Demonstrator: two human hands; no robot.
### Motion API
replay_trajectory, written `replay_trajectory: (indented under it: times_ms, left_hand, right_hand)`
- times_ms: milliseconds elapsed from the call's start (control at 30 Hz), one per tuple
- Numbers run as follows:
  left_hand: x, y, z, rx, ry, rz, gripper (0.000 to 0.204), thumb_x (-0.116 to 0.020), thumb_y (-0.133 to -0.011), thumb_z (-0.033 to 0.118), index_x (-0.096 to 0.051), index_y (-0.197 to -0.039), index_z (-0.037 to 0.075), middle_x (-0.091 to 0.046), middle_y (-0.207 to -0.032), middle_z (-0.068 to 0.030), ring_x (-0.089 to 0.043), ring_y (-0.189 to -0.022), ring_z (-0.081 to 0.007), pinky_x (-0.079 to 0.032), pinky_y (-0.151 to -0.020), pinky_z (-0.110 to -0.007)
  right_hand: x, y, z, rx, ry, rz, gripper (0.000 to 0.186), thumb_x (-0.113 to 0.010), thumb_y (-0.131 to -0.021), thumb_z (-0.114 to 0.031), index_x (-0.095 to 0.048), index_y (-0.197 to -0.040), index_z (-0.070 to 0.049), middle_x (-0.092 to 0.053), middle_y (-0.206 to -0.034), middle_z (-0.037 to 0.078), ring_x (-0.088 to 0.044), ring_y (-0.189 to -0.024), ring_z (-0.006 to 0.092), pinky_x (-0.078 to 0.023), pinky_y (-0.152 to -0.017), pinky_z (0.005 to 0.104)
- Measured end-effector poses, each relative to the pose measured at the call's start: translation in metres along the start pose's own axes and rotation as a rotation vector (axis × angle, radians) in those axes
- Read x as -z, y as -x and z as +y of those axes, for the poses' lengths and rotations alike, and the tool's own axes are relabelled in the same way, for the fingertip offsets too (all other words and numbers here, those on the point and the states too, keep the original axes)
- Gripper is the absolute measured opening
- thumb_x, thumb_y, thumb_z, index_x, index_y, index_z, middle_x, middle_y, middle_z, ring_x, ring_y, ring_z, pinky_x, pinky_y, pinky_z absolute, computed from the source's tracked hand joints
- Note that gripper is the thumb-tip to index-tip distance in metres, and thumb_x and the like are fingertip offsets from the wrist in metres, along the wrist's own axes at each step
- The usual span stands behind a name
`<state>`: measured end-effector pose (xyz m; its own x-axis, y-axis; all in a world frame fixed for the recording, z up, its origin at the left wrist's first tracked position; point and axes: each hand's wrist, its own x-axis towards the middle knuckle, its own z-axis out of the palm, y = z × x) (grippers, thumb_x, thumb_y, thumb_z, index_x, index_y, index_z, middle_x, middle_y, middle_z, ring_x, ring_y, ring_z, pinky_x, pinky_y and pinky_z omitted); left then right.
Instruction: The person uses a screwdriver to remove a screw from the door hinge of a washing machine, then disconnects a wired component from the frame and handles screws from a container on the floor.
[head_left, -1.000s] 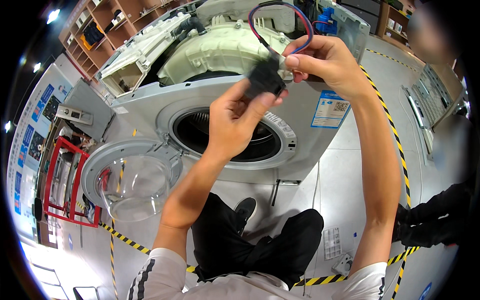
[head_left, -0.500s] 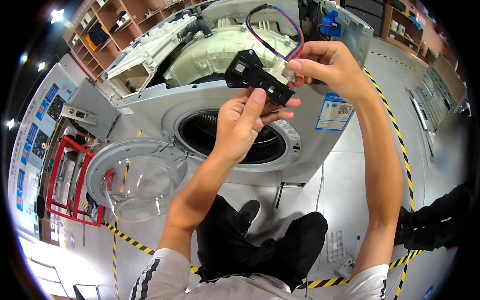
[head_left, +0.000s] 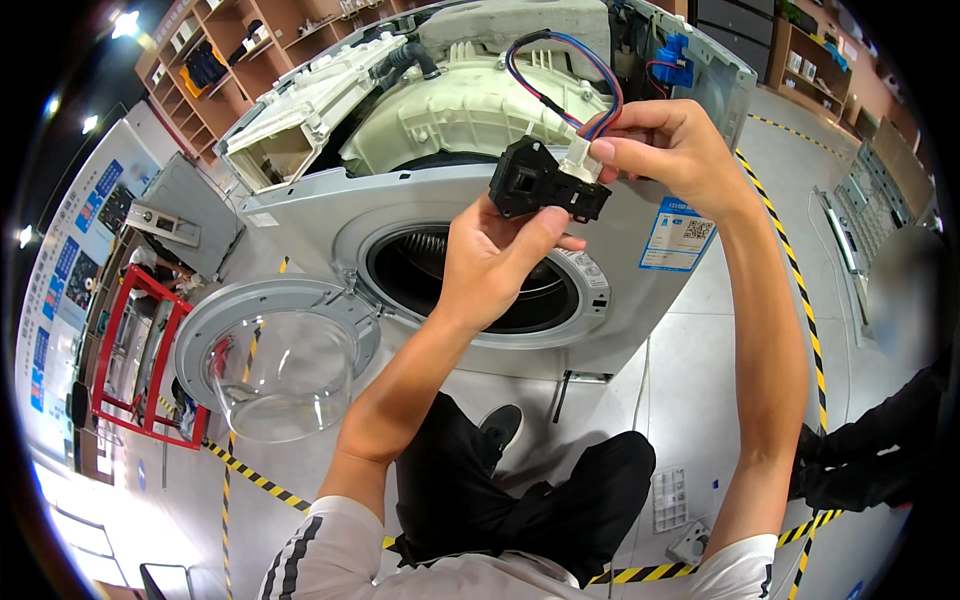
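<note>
My left hand (head_left: 490,255) grips a black plastic switch housing (head_left: 530,180) from below, thumb on its lower edge. My right hand (head_left: 670,155) pinches a white connector (head_left: 577,152) at the housing's upper right; whether it is fully seated I cannot tell. A loop of red and blue wires (head_left: 613,82) rises from the connector. Both hands are over the front of a grey washing machine (head_left: 300,205), whose cream inner tub (head_left: 450,110) is exposed at the top. The round door (head_left: 265,290) hangs open at the left, beside the dark drum opening (head_left: 420,275).
A red metal frame (head_left: 130,280) stands at left. A grey panel (head_left: 850,220) lies at right, near another person's dark-clothed legs (head_left: 865,445). A compartment tray (head_left: 668,500) is on the floor by my right knee, inside hazard tape (head_left: 812,330). Shelves (head_left: 205,50) stand behind.
The black housing has been tilted and turned in my left hand, now with the white connector upright on it. Both hands have moved slightly lower in the view.
</note>
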<state>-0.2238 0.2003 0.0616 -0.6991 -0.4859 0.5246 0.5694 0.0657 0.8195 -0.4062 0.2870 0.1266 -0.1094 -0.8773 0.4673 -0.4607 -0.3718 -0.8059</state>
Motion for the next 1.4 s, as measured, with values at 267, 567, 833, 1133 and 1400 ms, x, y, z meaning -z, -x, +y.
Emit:
replay_trajectory:
  times_ms: [267,567,833,1133,1400]
  left_hand:
    - [0.000,-0.001,0.014,-0.179,-0.214,0.125,0.040,-0.058,-0.087,0.008,-0.045,-0.122,-0.005,-0.059,-0.103,-0.0109,-0.058,-0.090,-0.0129,-0.055,-0.069,-0.028]
    - [0.013,-0.018,0.032,-0.090,-0.221,0.013,0.046,-0.055,-0.089,0.009,-0.039,-0.130,-0.005,-0.056,-0.111,-0.0129,-0.058,-0.092,-0.0159,-0.055,-0.070,-0.029]
    - [0.024,-0.029,0.036,-0.057,-0.230,-0.070,0.049,-0.059,-0.084,0.001,-0.040,-0.128,-0.007,-0.056,-0.113,-0.0127,-0.057,-0.094,-0.0148,-0.053,-0.076,-0.028]
    - [0.031,-0.058,0.037,-0.122,-0.431,-0.099,0.049,-0.065,-0.081,0.006,-0.046,-0.123,-0.008,-0.061,-0.104,-0.0132,-0.059,-0.090,-0.0132,-0.050,-0.076,-0.024]
    - [0.045,-0.080,0.044,0.034,-0.497,-0.236,0.055,-0.069,-0.078,0.009,-0.044,-0.124,-0.009,-0.062,-0.106,-0.0132,-0.061,-0.092,-0.0145,-0.048,-0.081,-0.024]
  right_hand:
    - [-0.002,0.003,-0.006,-0.022,-0.054,0.032,0.025,-0.068,-0.078,-0.016,-0.066,-0.097,0.001,-0.064,-0.074,0.004,-0.058,-0.067,0.0067,-0.043,-0.058,0.0187]
    - [-0.006,0.001,-0.008,-0.020,-0.060,0.081,0.029,-0.066,-0.080,-0.016,-0.063,-0.102,0.003,-0.061,-0.074,0.003,-0.055,-0.065,0.0075,-0.043,-0.060,0.0205]
    - [-0.005,-0.009,-0.007,0.035,-0.059,0.209,0.034,-0.070,-0.078,-0.022,-0.065,-0.101,0.003,-0.063,-0.077,0.002,-0.056,-0.065,0.0064,-0.044,-0.056,0.0190]
    - [0.002,-0.021,-0.010,-0.041,0.154,0.229,0.036,-0.062,-0.086,-0.023,-0.059,-0.113,0.001,-0.063,-0.089,0.005,-0.058,-0.076,0.0091,-0.050,-0.064,0.0211]
    - [0.007,-0.022,-0.006,-0.202,0.157,0.172,0.030,-0.059,-0.087,-0.022,-0.059,-0.107,0.001,-0.063,-0.093,0.008,-0.061,-0.083,0.0135,-0.051,-0.073,0.0248]
